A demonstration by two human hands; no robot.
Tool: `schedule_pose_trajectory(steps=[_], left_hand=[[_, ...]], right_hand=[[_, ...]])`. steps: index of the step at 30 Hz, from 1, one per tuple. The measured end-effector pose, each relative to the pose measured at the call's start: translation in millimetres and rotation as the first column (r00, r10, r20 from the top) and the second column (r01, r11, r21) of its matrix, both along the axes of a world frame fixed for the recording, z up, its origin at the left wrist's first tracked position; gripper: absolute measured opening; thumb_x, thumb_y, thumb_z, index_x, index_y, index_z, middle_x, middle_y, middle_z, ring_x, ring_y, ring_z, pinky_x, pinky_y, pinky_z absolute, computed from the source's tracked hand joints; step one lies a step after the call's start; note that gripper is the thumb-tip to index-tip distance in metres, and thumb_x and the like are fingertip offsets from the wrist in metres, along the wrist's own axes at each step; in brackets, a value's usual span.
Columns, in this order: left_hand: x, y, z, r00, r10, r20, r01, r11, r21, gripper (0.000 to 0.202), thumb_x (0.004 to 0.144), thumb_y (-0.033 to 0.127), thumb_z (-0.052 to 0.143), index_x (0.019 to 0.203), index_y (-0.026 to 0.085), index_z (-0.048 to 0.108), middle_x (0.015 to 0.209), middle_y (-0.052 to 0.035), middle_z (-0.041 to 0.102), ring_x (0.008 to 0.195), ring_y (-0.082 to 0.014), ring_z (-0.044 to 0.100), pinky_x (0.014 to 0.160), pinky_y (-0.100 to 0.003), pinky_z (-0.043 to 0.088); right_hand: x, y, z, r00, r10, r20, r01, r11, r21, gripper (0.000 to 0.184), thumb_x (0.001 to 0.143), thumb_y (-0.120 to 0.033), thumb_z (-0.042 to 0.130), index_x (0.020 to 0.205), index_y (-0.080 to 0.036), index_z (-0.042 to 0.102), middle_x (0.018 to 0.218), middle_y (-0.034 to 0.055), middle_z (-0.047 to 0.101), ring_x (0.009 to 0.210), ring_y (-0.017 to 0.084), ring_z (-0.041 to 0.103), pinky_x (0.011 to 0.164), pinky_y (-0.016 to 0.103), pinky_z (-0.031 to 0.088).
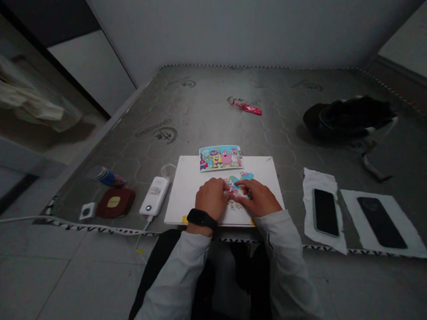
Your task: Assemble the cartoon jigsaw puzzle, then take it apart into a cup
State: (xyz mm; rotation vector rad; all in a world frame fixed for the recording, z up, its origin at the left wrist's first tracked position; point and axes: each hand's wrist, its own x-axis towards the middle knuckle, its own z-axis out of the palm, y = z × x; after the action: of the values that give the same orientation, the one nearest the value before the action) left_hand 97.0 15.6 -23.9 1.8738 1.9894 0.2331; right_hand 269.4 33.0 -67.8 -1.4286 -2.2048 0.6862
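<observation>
Small colourful jigsaw pieces (247, 176) lie in a cluster on a white board (184, 189). Over the near part of that cluster, my left hand (212, 197) and my right hand (262, 198) meet with curled fingers. Both sets of fingertips pinch at the pieces between them, with a pinkish bit showing there. The fingers partly hide what they grip. Just behind the cluster lies a picture card (221, 158) with bright cartoon characters, near the board's far edge.
Left of the board are a white power bank (155, 196) with a cable, a brown box (116, 203), a small white cube (88, 211) and a bottle (106, 176). To the right, a phone (325, 212) and a dark slab (381, 222) rest on white sheets. Farther back are a red packet (246, 106) and a black bag (346, 118).
</observation>
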Motion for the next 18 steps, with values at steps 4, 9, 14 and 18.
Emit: schedule_pose_trajectory(steps=[4, 9, 14, 18], left_hand=[[-2.3, 1.3, -1.1, 0.995, -0.021, 0.102, 0.021, 1.0, -0.003, 0.009, 0.084, 0.029, 0.072, 0.092, 0.025, 0.072, 0.09, 0.0001, 0.075, 0.09, -0.0205, 0.069, 0.08, -0.03, 0.048], [-2.8, 0.7, 2.3, 0.998, -0.047, 0.046, 0.049, 0.998, -0.032, 0.014, 0.089, 0.032, 0.065, 0.095, 0.024, 0.075, 0.096, -0.0044, 0.076, 0.094, -0.024, 0.069, 0.081, -0.033, 0.048], [-0.5, -0.9, 4.2, 0.993, -0.118, -0.021, 0.117, 0.991, -0.068, 0.024, 0.096, 0.03, 0.052, 0.102, 0.019, 0.072, 0.104, -0.0109, 0.075, 0.099, -0.0248, 0.069, 0.085, -0.034, 0.048], [-0.8, -2.4, 6.5, 0.99, -0.135, -0.037, 0.132, 0.989, -0.063, 0.024, 0.098, 0.027, 0.048, 0.107, 0.018, 0.068, 0.105, -0.0114, 0.074, 0.1, -0.0254, 0.069, 0.083, -0.033, 0.048]], right_hand=[[-0.7, 0.0, 1.6, 1.0, 0.01, 0.009, -0.01, 1.0, 0.003, 0.033, 0.086, -0.029, 0.073, 0.118, -0.023, 0.068, 0.089, 0.0027, 0.062, 0.08, 0.017, 0.058, 0.073, 0.029, 0.045], [-0.2, 0.3, 2.7, 1.0, 0.003, 0.018, -0.003, 1.0, -0.016, 0.033, 0.084, -0.025, 0.073, 0.117, -0.023, 0.068, 0.09, 0.0023, 0.062, 0.08, 0.016, 0.058, 0.073, 0.029, 0.044], [-0.3, 0.9, 3.2, 0.999, 0.009, 0.03, -0.008, 1.0, -0.022, 0.03, 0.085, -0.024, 0.072, 0.115, -0.023, 0.068, 0.088, 0.002, 0.062, 0.079, 0.016, 0.057, 0.073, 0.028, 0.043], [0.4, 0.9, 2.5, 1.0, 0.007, 0.031, -0.006, 1.0, -0.021, 0.028, 0.088, -0.024, 0.07, 0.116, -0.022, 0.069, 0.09, 0.003, 0.063, 0.083, 0.017, 0.059, 0.077, 0.029, 0.044]])
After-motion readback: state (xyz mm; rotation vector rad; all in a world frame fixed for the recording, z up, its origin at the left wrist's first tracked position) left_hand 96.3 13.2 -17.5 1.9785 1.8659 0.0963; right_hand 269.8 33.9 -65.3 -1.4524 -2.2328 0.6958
